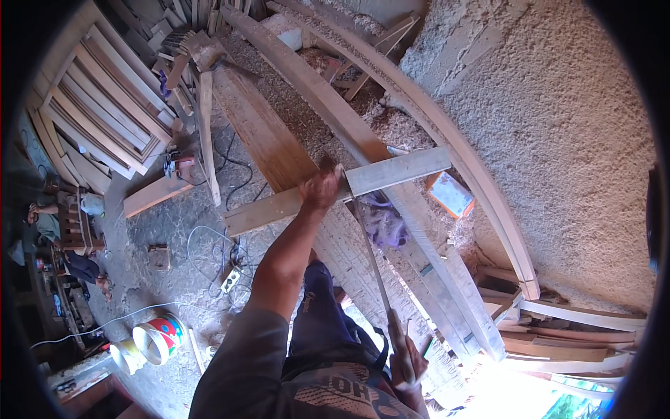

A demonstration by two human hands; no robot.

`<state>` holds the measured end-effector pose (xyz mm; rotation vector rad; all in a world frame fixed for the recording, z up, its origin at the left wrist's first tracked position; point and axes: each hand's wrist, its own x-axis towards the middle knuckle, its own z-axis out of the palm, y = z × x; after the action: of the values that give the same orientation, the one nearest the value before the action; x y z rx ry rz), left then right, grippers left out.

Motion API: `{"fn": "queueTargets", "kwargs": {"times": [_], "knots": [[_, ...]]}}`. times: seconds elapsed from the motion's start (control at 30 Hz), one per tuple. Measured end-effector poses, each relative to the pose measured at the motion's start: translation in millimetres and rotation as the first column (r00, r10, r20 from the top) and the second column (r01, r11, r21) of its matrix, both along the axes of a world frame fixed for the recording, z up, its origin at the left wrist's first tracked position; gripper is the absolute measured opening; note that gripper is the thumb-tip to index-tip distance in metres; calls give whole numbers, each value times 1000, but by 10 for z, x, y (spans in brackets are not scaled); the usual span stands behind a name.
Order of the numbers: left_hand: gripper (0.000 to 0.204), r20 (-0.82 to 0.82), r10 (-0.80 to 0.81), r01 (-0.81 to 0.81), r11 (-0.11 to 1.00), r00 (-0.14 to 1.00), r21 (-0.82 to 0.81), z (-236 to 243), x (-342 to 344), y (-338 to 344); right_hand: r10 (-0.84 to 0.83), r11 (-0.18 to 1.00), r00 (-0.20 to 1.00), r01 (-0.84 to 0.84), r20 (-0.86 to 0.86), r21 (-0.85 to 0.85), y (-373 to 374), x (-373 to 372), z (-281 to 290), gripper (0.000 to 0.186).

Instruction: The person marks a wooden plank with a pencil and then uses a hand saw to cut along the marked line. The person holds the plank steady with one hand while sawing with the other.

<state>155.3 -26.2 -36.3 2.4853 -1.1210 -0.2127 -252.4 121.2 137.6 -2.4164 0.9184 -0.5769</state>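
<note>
A pale wooden board (401,172) lies crosswise over the long planks of a workbench (269,143). My left hand (322,187) grips this board close to the middle, its fingers closed at the far edge. Right beside those fingers, the blade of a handsaw (370,255) meets the board, seen nearly edge-on. The saw runs back toward my body, where my right hand (408,366) is closed round its handle. A crumpled purple cloth (385,227) lies between the bench planks, below the board.
An orange and white box (451,195) sits on the right near a curved timber (481,171). On the floor at left are a power strip (230,281) with cables, buckets (159,340) and a loose plank (159,195). A person (87,269) sits at far left. Wood shavings lie around the bench.
</note>
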Motion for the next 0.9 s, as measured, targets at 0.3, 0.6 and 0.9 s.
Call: {"fn": "queueTargets", "kwargs": {"times": [0.3,0.6,0.9], "knots": [[44,-100,20,-5,989,995,148,63,40,-156,-40,970,976,-13,215,242,-888,1089,-668,59],[38,-26,-9,10,1000,1000,25,-107,-42,-113,-15,1000,987,17,161,-11,-431,507,-763,53],[41,-86,3,3,998,996,65,-45,53,-45,-7,993,997,16,-73,120,-174,210,-11,55]]}}
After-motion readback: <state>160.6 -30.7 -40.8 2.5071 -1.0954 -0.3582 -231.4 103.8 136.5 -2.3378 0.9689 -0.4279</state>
